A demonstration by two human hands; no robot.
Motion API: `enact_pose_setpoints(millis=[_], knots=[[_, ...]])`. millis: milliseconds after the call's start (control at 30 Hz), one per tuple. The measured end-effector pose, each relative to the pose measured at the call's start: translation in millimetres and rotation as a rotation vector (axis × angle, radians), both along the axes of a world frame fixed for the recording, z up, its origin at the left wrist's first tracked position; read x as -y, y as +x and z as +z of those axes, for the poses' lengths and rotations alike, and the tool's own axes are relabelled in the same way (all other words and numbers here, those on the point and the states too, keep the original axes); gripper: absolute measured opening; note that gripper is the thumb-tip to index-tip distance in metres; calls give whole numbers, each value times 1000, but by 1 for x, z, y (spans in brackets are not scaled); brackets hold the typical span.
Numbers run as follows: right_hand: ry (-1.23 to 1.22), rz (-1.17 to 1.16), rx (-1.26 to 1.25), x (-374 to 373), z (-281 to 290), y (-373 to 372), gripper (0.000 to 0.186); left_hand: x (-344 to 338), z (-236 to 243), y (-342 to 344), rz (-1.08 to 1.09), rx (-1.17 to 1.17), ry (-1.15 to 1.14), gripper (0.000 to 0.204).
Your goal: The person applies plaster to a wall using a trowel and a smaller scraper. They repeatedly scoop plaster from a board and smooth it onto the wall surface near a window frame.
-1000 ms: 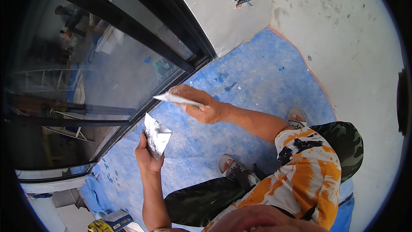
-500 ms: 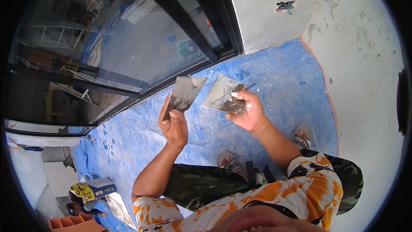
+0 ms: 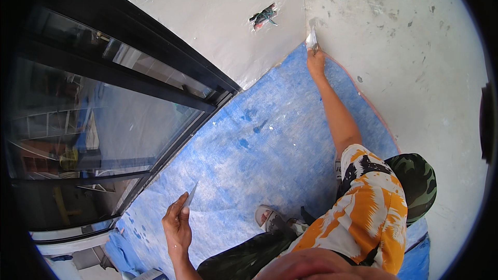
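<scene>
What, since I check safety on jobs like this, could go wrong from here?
The right hand holds a flat silvery metal blade near a jagged hole in the pale wall, where coloured wires show; straying leftward, it might touch them. The left hand holds a thin silvery metal blade; if lowered, its tip might snag the blue fabric-like sheet. That sheet could also slip beneath the grey open-toed sandal.
</scene>
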State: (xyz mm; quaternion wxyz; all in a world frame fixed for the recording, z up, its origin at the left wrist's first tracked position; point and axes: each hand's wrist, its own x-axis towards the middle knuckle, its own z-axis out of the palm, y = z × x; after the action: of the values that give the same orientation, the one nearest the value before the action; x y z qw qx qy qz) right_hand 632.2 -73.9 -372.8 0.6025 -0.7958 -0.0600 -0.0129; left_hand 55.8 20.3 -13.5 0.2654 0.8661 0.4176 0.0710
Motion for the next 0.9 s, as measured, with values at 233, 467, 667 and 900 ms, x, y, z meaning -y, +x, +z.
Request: enact_pose_setpoints(millis=[233,467,667,900], knots=[[-237,-228,291,-74,-2,41,41,26,21,-3,146,-66,-50,57],[-53,-124,264,-63,10,23,45,33,26,14,115,-57,-67,61],[-268,-111,305,-60,9,38,42,34,23,22,104,-79,-137,62],[-246,-233,265,-57,-12,42,31,33,21,19,100,-17,-152,61]])
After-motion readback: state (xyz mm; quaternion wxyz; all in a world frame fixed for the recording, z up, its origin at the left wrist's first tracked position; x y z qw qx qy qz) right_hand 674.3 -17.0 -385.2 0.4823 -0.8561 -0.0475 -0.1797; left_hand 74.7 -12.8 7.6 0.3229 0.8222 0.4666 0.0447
